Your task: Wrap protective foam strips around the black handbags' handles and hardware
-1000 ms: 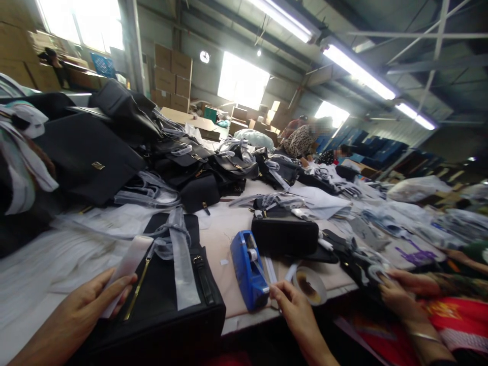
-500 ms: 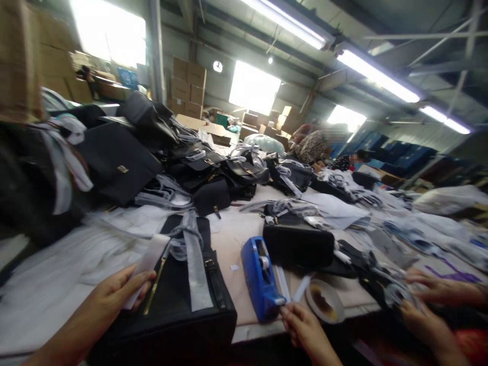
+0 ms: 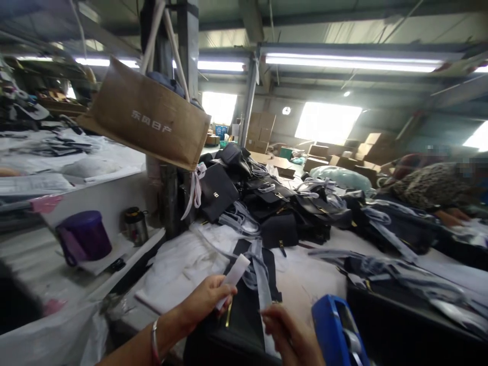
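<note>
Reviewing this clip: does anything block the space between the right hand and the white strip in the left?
Nothing visible stands between the right hand and the white strip in the left hand. A translucent plastic band crosses there, but appears to lie on the black bag, below the hands.

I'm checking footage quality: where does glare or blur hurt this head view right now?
Head view: the windows and tube lights burn out to white; the right hand is smeared by motion, and the patterned sleeve at right looks soft; bag lettering stays readable.
</note>
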`<state>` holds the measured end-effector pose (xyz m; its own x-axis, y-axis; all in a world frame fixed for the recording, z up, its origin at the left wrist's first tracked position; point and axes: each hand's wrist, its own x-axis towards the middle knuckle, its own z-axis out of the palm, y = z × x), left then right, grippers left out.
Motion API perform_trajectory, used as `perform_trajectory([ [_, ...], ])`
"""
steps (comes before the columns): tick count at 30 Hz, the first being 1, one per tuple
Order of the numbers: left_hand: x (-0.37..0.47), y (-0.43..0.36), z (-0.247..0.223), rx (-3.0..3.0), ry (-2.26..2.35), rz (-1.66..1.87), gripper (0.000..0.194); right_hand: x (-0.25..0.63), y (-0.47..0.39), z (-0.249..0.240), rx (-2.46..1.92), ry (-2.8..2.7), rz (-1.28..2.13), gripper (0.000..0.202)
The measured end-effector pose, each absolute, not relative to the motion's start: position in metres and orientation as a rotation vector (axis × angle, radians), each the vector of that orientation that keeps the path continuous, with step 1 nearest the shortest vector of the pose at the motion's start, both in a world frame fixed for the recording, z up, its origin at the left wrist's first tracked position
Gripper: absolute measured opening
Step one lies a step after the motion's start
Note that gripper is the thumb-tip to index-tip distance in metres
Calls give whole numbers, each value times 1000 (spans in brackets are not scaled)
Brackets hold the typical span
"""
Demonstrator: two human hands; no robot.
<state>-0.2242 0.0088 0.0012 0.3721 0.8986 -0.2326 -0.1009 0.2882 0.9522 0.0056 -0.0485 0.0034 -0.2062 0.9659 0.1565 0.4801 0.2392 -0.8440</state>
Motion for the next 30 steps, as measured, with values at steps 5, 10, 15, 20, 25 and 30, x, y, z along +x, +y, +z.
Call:
perform_trajectory([
  [5,-226,10,-1,1144,901,849,28,-52,-2,19,-1052,-1934,971,16],
  [10,-227,9,-3,1153,901,823,16,-58,10,11,-1070,-2004,880,15],
  [15,-229,9,-4,1142,906,807,9,-59,6,11,-1136,-2001,905,16],
  [20,-230,10,-8,1162,868,801,9,-60,8,11,-1173,-1915,995,28],
  [25,-230,10,-15,1200,845,809,12,-58,12,11,-1160,-1854,1111,25],
  [30,-229,9,-16,1246,871,807,22,-58,12,12,-1112,-1743,1232,25],
])
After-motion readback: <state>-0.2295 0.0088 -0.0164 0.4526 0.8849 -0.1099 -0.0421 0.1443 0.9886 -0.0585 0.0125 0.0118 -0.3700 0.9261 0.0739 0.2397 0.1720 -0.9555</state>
